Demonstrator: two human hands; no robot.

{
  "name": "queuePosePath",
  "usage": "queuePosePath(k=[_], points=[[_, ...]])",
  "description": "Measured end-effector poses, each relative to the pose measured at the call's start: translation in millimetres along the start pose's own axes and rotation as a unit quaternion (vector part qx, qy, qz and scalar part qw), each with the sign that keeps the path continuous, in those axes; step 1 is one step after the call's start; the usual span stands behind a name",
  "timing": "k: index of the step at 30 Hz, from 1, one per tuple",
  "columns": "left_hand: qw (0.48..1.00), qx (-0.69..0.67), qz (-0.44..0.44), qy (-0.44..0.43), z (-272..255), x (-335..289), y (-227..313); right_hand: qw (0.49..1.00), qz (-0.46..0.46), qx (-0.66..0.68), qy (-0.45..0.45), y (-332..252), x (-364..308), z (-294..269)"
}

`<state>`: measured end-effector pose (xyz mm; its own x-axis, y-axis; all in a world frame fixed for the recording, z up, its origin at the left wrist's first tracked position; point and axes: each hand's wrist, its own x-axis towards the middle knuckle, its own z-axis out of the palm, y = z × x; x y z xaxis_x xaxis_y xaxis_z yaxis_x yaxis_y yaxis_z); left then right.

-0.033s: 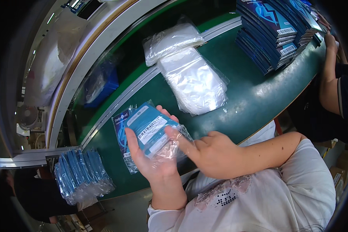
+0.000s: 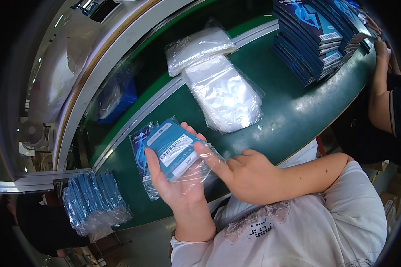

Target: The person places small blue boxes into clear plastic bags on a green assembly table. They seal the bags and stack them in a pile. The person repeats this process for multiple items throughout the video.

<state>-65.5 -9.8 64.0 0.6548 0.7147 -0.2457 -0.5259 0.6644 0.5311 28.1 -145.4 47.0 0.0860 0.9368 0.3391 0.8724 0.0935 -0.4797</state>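
My left hand (image 2: 179, 189) cradles a flat blue box (image 2: 173, 144) with a barcode label, inside a clear plastic bag (image 2: 205, 171). Its thumb lies along the box's left edge and its fingers come up behind the far right side. From the right, my right hand (image 2: 249, 175) reaches across, its index finger laid on the bag near the box's lower right corner. The other fingers of that hand are curled, and its thumb is hidden. Just behind my left hand, a dark blue bagged box (image 2: 141, 153) lies on the green table (image 2: 272, 122).
Clear empty bags (image 2: 225, 95) lie in a stack beyond my hands, with another bundle (image 2: 200, 49) behind. Dark blue boxes (image 2: 305, 42) are piled at far right, near another person's arm (image 2: 378, 93). Bagged blue boxes (image 2: 93, 200) stand at the left edge. A metal rail (image 2: 142, 118) crosses the table.
The bag's loose end has shifted around my right index finger, uncovering more of the lower label. The box has tipped slightly; both hands stay nearly in place.
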Motion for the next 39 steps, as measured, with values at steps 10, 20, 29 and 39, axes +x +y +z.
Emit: queuePosePath(k=[10,20,29,39], points=[[0.847,0.379,0.36,0.094,25,-2,29,0.906,-0.323,0.233,0.146,-5,1,-62],[0.373,0.889,0.136,0.23,-39,17,76,0.916,-0.242,0.292,0.13,6,-4,-85],[0.447,0.873,0.119,0.153,-31,46,67,0.934,0.037,0.324,0.148,31,-11,-44],[0.415,0.88,0.054,0.223,-38,48,77,0.95,-0.029,0.031,0.309,66,0,-125]])
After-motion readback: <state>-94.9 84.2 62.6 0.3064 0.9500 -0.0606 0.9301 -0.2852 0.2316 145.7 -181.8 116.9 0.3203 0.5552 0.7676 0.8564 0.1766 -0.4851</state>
